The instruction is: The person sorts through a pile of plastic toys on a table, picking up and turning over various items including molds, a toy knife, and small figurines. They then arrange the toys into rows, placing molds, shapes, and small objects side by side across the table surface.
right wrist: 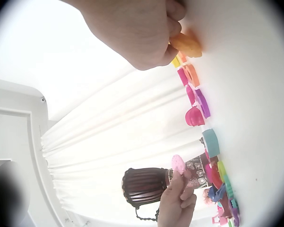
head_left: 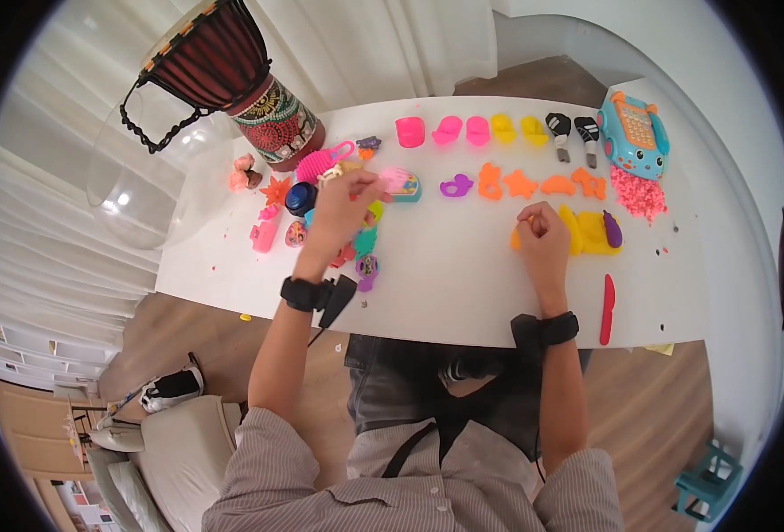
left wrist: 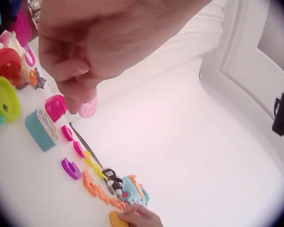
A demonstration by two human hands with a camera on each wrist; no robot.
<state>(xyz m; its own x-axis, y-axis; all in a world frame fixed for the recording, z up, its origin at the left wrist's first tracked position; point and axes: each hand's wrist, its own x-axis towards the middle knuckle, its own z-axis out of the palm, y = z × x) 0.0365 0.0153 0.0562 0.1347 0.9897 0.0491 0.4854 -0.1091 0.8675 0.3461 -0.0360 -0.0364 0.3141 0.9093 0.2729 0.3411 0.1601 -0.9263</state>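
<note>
My left hand (head_left: 346, 213) pinches a pink speckled oval piece (left wrist: 88, 109) between thumb and fingertips, held above the table. In the head view this piece overlaps a teal toy box (head_left: 407, 193) with a patterned top. My right hand (head_left: 544, 253) has its fingers curled on an orange-yellow toy piece (right wrist: 188, 46), low over the tabletop; the hand hides most of it in the head view. Just right of that hand lie yellow toy pieces (head_left: 592, 235) and a purple eggplant-shaped toy (head_left: 612, 230). Between the hands sits a purple ring-like toy (head_left: 456, 185).
Orange shapes (head_left: 520, 184) line up mid-table, with pink and yellow slippers (head_left: 448, 130) behind. A toy phone (head_left: 635, 137) and pink crumbs (head_left: 638, 195) are at right. A red knife (head_left: 607, 309) lies near the front. Left are mixed toys (head_left: 365, 241) and a drum (head_left: 272, 115).
</note>
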